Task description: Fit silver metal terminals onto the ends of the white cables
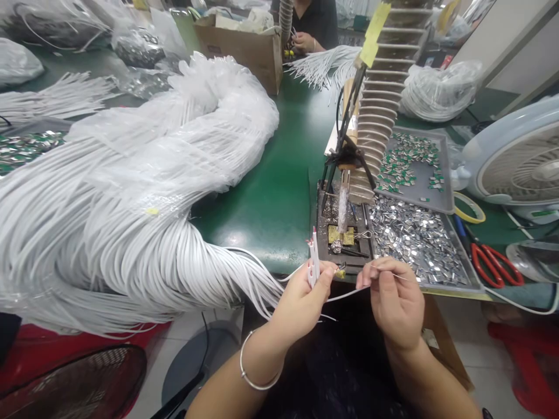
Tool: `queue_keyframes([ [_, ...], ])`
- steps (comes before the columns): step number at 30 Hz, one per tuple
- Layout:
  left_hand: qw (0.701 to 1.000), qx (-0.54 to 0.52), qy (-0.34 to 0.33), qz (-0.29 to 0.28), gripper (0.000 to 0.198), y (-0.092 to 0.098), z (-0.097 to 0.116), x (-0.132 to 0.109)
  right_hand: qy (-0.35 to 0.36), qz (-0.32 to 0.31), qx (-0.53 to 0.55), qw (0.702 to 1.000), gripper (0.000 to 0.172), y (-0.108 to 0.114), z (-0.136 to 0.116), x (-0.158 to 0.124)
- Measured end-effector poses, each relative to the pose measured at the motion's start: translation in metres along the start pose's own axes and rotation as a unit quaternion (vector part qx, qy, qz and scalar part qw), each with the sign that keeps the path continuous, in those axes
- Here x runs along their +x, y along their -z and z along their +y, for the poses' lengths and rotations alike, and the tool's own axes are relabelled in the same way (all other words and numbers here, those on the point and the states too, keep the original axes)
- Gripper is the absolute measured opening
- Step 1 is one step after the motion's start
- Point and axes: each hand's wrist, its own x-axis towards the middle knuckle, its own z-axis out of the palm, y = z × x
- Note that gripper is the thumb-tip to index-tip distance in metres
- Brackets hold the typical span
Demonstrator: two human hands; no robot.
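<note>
So I'm looking down at a green workbench (266, 224), and both hands are up right at its front edge. The left hand (301, 305) is curled closed around a small bunch of white cable ends (312, 265), which stick straight up with some red on them. The right hand (395, 299) is pinched shut on a thin white cable (349, 294), with a fine bare tip poking out past the fingers to the right. That cable runs across the gap between the hands, though I can't tell exactly where it ends up on the left. A huge heap of bagged white cables (131, 215) takes up most of the left side of the bench, with loose ends trailing toward the left hand. Just past the hands there's a soldering stand with a brass-colored pad (340, 235), and to the right of it sits a gray tray of silver metal clips (414, 244). Behind that is a second tray of green-and-silver pieces (413, 169). Red-handled scissors (495, 265) lie near the right edge, beside a pale desk fan (517, 157). Up at the far side, past a cardboard box (238, 52), a co-worker's hand (303, 42) is working on more white cables.
</note>
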Motion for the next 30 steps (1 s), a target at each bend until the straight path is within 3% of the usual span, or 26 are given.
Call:
queue_keyframes([
  [3,1.000,0.026,-0.010,-0.008,0.031,0.000,0.000,-0.005,-0.101,-0.018,0.113,0.988,0.020,0.008,-0.011,0.001],
  [7,0.998,-0.004,-0.044,0.048,0.032,0.000,-0.002,-0.008,-0.201,-0.050,0.198,0.958,0.035,0.020,-0.024,0.005],
  [11,0.995,-0.019,-0.046,0.088,0.033,0.001,-0.004,-0.008,-0.189,-0.019,0.167,0.967,0.024,0.024,-0.026,0.000],
  [15,0.989,0.067,-0.072,0.115,0.033,0.003,-0.002,-0.009,-0.120,0.001,0.074,0.990,0.023,0.025,-0.022,-0.010],
  [18,0.994,0.087,-0.044,0.046,0.036,0.007,0.001,-0.010,-0.072,0.003,-0.028,0.997,0.024,0.029,-0.020,-0.016],
  [22,0.986,0.104,0.011,-0.130,0.033,0.020,0.005,-0.007,0.019,0.003,-0.206,0.978,0.024,0.038,-0.019,-0.012],
  [26,0.962,0.127,0.029,-0.239,0.024,0.033,0.008,-0.001,0.110,0.018,-0.415,0.903,0.016,0.051,-0.018,0.008],
  [30,0.958,0.106,0.022,-0.264,0.021,0.038,0.006,0.001,0.084,-0.009,-0.562,0.823,0.014,0.066,-0.015,0.033],
])
